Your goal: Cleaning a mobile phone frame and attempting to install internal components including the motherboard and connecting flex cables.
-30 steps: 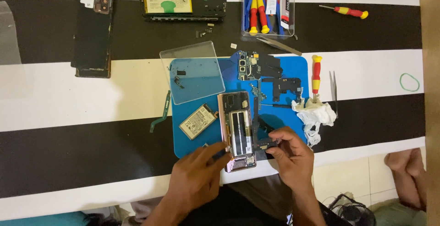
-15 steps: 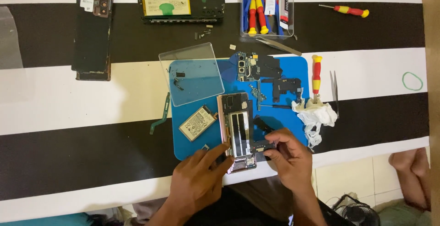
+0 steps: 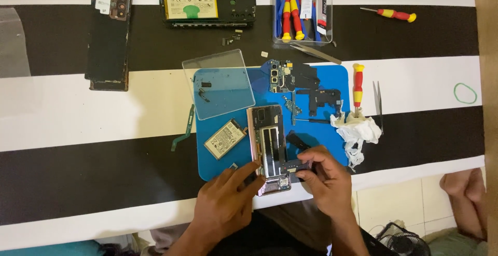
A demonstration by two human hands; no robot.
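At six o'clock on the blue mat [image 3: 207,170] lies an opened phone [image 3: 268,147], lengthwise toward twelve, its lower end past the mat's near edge. Left hand [image 3: 225,204] rests at the phone's seven o'clock, fingers stretched out and loosely spread, fingertips [image 3: 254,169] touching the phone's left side. Right hand [image 3: 324,180] sits at the phone's four o'clock, thumb and forefinger pinched on a small dark part [image 3: 296,164] pressed against the phone's lower right edge. Just at nine o'clock of the phone lies a small battery [image 3: 224,139], tilted; at eleven a clear plastic sheet [image 3: 218,83] overlaps the mat's corner. At one o'clock sit a circuit board [image 3: 282,75] and black covers [image 3: 324,99]; at three a crumpled white tissue [image 3: 357,130], a red-yellow screwdriver [image 3: 358,84] above it. Farther toward twelve stand a tool box [image 3: 302,38] and a second opened phone [image 3: 207,1]
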